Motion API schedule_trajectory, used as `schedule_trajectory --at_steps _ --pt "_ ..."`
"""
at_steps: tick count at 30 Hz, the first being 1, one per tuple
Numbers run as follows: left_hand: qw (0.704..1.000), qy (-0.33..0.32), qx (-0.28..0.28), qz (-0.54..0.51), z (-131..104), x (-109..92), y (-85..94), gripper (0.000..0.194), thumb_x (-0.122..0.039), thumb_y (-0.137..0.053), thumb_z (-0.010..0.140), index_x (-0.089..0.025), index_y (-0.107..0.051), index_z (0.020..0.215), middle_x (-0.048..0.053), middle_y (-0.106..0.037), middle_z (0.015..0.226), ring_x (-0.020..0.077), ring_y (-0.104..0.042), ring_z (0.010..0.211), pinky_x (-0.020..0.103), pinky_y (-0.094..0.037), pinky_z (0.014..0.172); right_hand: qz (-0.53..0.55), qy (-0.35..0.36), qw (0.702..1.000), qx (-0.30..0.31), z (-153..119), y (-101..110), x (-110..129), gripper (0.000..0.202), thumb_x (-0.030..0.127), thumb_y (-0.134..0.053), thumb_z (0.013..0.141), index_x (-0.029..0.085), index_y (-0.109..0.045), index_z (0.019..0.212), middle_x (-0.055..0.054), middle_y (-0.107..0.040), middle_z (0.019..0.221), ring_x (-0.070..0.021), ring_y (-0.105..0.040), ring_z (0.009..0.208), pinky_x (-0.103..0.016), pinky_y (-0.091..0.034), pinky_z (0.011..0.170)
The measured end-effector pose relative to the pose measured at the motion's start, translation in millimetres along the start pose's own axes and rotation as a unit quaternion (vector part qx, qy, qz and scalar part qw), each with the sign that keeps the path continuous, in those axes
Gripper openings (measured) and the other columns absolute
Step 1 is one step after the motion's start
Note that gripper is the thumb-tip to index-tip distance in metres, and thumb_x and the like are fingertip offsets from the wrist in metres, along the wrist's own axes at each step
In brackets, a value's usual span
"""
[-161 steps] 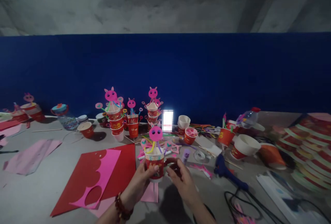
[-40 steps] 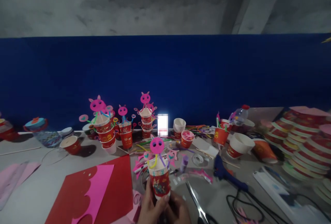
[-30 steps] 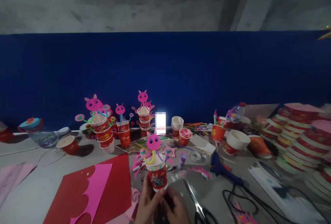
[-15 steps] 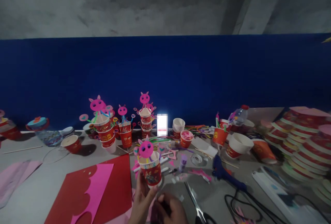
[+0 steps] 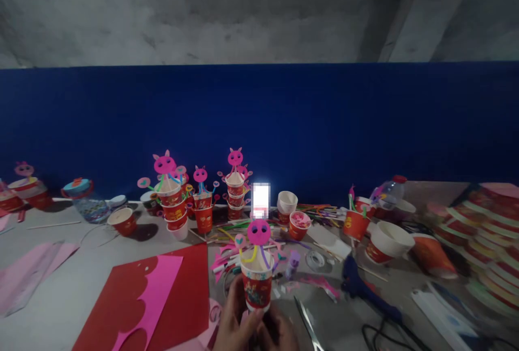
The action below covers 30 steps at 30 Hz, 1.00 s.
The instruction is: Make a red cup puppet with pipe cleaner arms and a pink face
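A red printed paper cup (image 5: 258,289) stands nearly upright in front of me. Out of its rim rises a pink paper face (image 5: 258,231) with ears and dark eyes, on pipe-cleaner limbs, yellow on one side and purple on the other. Small paper hearts end the arms. My left hand (image 5: 233,321) is closed round the cup's lower left side, thumb under the base. Curled against the cup's lower right, my right hand (image 5: 280,329) appears to steady it; its fingertips are partly hidden. Metal scissors (image 5: 307,323) lie just right of that hand.
Red card (image 5: 101,297) bearing a cut pink sheet (image 5: 160,286) lies left. Decorated cup stacks (image 5: 174,212) stand behind. A blue glue gun (image 5: 368,294), tape roll (image 5: 315,259), glue stick (image 5: 292,264) and leaning cup stacks (image 5: 498,243) occupy the right.
The cup has moved right and slightly down in view and turned, so its face points more toward me. My right hand has come up against the cup's base. The view has shifted slightly left.
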<state>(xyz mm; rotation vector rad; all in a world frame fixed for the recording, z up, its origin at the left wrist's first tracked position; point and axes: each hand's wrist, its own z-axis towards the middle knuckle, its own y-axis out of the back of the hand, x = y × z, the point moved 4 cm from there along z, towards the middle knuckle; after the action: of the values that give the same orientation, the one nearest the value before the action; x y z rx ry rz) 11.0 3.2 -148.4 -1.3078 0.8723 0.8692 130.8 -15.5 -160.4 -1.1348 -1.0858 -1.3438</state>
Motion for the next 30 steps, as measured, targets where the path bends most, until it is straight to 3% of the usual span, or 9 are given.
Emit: schedule_trajectory --at_steps 3,8,17,23,26,30 --pt "0.999 -0.010 -0.041 -0.003 0 -2 4.4 0.071 -0.038 -0.086 0.070 -0.025 -0.056 0.133 0.014 -0.060 0.142 0.0371 -0.051 0.135 0.045 -0.043 0.112 -0.019 -0.001 1.000 -0.016 -2 5 -4 0.062 0.076 -0.059 0.080 0.020 -0.078 0.101 -0.015 -0.079 0.096 -0.0322 -0.074 0.090 -0.038 -0.060 0.084" --pt "0.994 -0.002 -0.108 0.004 3 -8 8.6 0.080 -0.042 -0.087 0.068 -0.027 -0.050 0.138 0.012 -0.058 0.143 0.0343 -0.047 0.139 0.042 -0.040 0.114 -0.040 -0.002 0.999 0.029 -3 5 0 0.047 0.063 -0.064 0.086 0.019 -0.077 0.097 -0.013 -0.079 0.093 -0.0295 -0.075 0.087 -0.035 -0.060 0.079" --pt "1.000 -0.009 -0.004 0.025 5 -28 -9.6 0.061 -0.043 -0.081 0.076 -0.023 -0.058 0.128 0.014 -0.064 0.134 0.0340 -0.058 0.127 0.043 -0.047 0.106 -0.045 0.057 0.997 -0.012 0 7 30 0.037 0.054 -0.064 0.090 0.019 -0.075 0.086 -0.010 -0.077 0.085 -0.0250 -0.073 0.080 -0.030 -0.059 0.074" --pt "0.998 0.046 0.032 0.019 5 -26 -17.3 0.051 -0.046 -0.082 0.073 -0.021 -0.067 0.116 0.012 -0.072 0.116 0.0335 -0.065 0.113 0.046 -0.048 0.103 -0.061 0.081 0.995 -0.014 -1 10 34 0.033 0.049 -0.059 0.094 0.020 -0.073 0.088 -0.009 -0.077 0.088 -0.0231 -0.072 0.083 -0.028 -0.057 0.075" --pt "0.999 0.044 0.006 -0.010 4 -24 -11.3 0.060 -0.046 -0.084 0.070 -0.021 -0.065 0.122 0.013 -0.071 0.122 0.0344 -0.065 0.116 0.046 -0.048 0.103 -0.073 0.080 0.994 0.003 -4 6 30 0.032 0.048 -0.060 0.094 0.019 -0.073 0.090 -0.009 -0.077 0.089 -0.0229 -0.072 0.083 -0.028 -0.057 0.077" --pt "0.997 0.064 -0.031 -0.043 3 -23 -2.7 0.050 -0.045 -0.081 0.076 -0.018 -0.067 0.115 0.014 -0.074 0.115 0.0329 -0.068 0.110 0.047 -0.050 0.101 -0.092 0.081 0.990 0.071 -8 -2 27 0.030 0.045 -0.057 0.096 0.018 -0.072 0.093 -0.009 -0.075 0.088 -0.0222 -0.071 0.082 -0.029 -0.055 0.076"
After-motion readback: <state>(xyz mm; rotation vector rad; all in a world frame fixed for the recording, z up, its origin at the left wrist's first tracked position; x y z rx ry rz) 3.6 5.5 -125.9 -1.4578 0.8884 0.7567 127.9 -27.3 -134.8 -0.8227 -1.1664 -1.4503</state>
